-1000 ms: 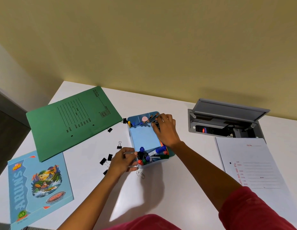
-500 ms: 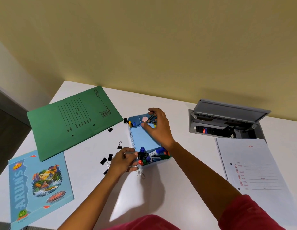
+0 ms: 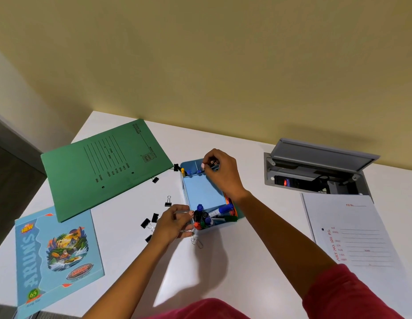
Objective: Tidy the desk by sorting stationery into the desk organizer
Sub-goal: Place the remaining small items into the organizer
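Note:
A light blue desk organizer stands mid-desk, with markers in its near compartment and push pins at its far left. My right hand hovers over the far compartment, fingers closed on a bunch of pencils whose ends show. My left hand grips the organizer's near left corner and pinches something thin and metallic. Several black binder clips lie left of that hand; paper clips lie at the organizer's front.
A green folder lies at the back left, a blue notebook at the front left, a white form sheet on the right. An open grey cable box is set into the desk at the back right.
My right hand has moved from the organizer's right side toward its far compartment, lifting the pencils. The left hand has stayed at the near corner.

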